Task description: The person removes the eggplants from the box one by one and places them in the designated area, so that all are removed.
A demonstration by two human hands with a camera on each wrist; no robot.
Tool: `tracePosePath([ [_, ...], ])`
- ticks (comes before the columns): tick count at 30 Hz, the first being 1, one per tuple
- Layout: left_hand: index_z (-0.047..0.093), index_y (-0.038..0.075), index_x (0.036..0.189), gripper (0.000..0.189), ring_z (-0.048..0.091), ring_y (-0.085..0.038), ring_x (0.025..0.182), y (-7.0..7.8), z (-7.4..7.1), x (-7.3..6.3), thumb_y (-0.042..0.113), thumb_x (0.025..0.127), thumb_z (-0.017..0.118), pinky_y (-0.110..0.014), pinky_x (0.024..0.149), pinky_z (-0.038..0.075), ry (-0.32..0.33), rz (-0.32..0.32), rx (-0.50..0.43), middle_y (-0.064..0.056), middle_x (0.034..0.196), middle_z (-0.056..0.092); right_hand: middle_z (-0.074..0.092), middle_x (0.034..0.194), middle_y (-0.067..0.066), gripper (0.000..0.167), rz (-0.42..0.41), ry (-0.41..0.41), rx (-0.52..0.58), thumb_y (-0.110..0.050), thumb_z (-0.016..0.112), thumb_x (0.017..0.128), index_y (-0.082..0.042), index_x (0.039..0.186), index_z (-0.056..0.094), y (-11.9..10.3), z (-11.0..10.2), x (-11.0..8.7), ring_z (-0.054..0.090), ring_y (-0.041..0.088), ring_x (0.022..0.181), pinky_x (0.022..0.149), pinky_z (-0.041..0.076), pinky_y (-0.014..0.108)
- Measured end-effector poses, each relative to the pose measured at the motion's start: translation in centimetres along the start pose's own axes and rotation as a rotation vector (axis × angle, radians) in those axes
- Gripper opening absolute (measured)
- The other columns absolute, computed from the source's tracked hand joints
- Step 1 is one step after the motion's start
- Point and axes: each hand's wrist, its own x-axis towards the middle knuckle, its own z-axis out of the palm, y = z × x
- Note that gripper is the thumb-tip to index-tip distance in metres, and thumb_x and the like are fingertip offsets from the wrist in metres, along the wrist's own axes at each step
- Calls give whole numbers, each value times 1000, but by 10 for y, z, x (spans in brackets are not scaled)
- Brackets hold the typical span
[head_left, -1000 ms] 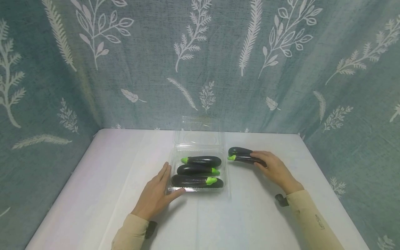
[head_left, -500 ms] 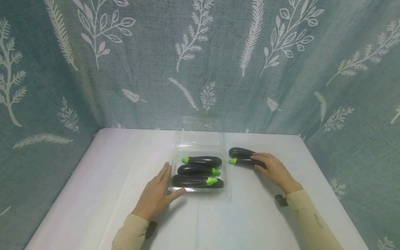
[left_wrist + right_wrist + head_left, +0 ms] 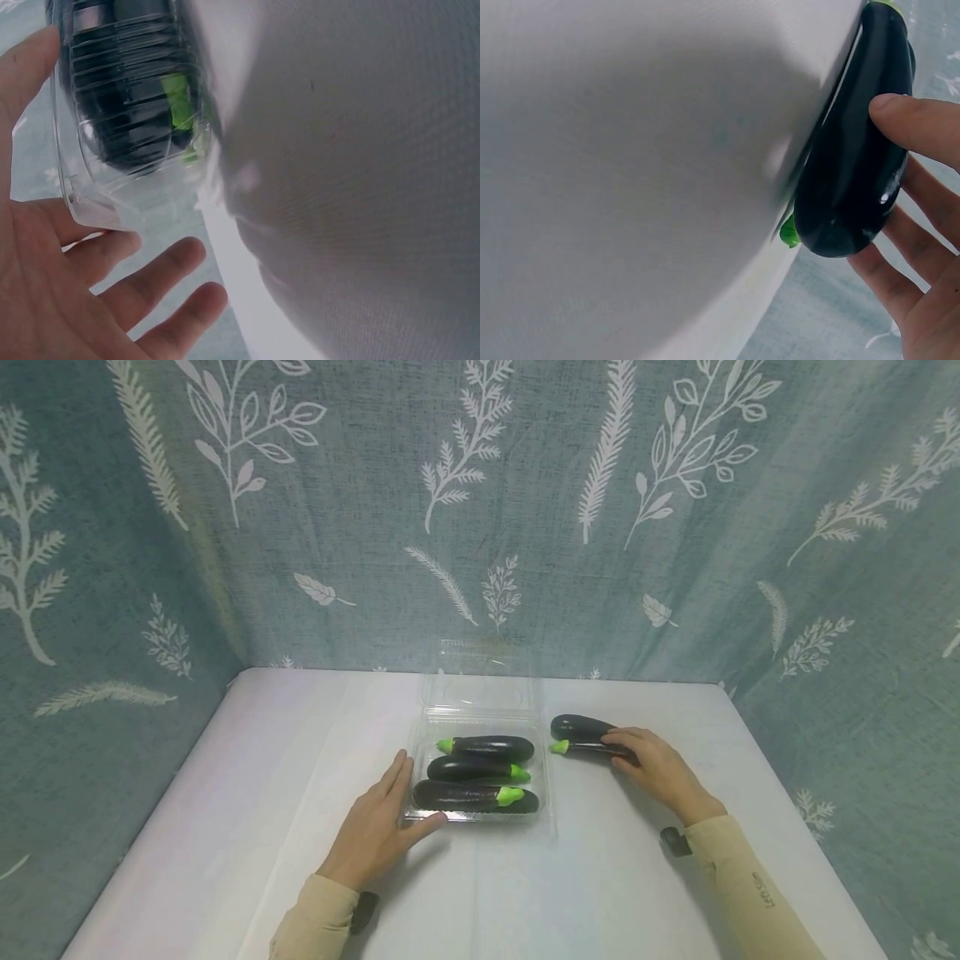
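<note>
A clear plastic clamshell container [image 3: 545, 793] lies with its lid [image 3: 480, 692] raised at the back. Several dark eggplants [image 3: 491, 747] with green stems lie crosswise in it. My left hand [image 3: 372, 827] touches its near left corner, fingers nearly straight along the side and thumb along the front. In the left wrist view, the container's ribbed wall [image 3: 127, 82] shows between thumb and fingers. To the right of the container, my right hand [image 3: 660, 768] holds an eggplant [image 3: 855, 142], thumb on one side and fingers on the other. Another eggplant [image 3: 577, 726] lies just behind it.
A white cloth [image 3: 300, 752] covers the table. Grey-green curtains [image 3: 360, 510] with white leaf prints stand around its back and sides. The raised lid reaches up close in front of the back curtain.
The eggplant under my right hand has shifted slightly toward me, widening its gap from the one behind. My left hand and the container stay in place.
</note>
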Motion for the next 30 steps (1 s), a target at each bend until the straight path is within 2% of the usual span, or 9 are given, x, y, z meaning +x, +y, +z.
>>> tracePosePath([
  [14,34,-4,155,103,49,-43,134,1,0,0,66,87,67,-54,110,43,8,-5,-8,-19,162,32,64,130,16,39,19,12,-25,-7,78,89,-10,127,69,1,2,0,59,37,122,105,47,54],
  [30,34,-4,155,103,48,-44,134,3,-1,0,66,87,68,-54,110,43,4,-14,-10,-19,162,32,67,124,17,36,-34,69,-39,-3,79,87,-7,121,71,0,4,-2,63,38,116,101,50,54],
])
